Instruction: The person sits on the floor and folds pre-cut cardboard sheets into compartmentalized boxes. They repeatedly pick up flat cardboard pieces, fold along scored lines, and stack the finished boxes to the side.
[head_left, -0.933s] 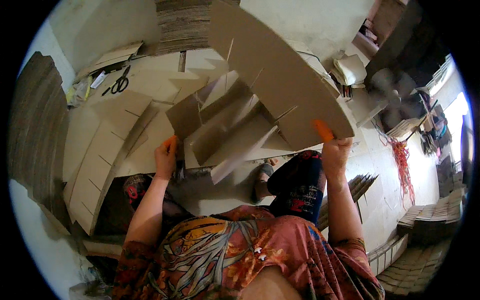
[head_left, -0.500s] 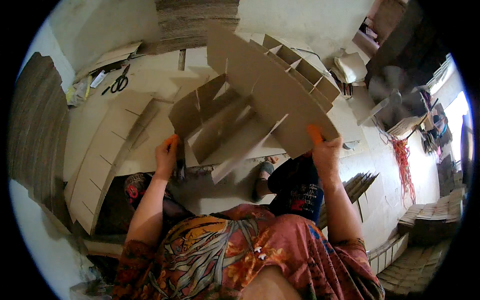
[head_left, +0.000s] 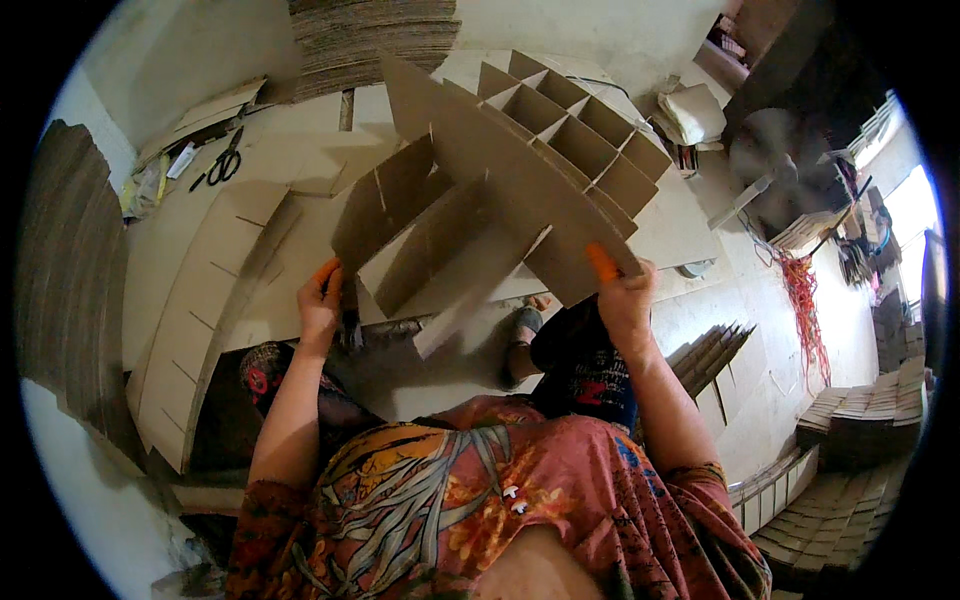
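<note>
A brown cardboard divider (head_left: 480, 150) of slotted, interlocking panels is tilted up in front of me above the pale work table. Its far side forms a grid of square cells (head_left: 585, 140); on the near side, several cross panels (head_left: 385, 195) stick out toward me. My left hand (head_left: 321, 305) is closed on the lower corner of the leftmost cross panel. At the near right end of the long panel, my right hand (head_left: 627, 305) grips the edge, thumb on its face. Orange covers show on fingertips of both hands.
Slotted cardboard strips (head_left: 185, 325) lie on the left of the table (head_left: 270, 150), with black scissors (head_left: 225, 165) farther back. Cardboard stacks stand at the far wall (head_left: 370, 45) and far left (head_left: 70, 290). To the right are a fan (head_left: 770, 150), red strings (head_left: 803, 310) and piled dividers (head_left: 835, 520).
The divider has tipped and shifted slightly left, so more of its far cells show. Both hands have moved a little left and up with it, keeping their hold.
</note>
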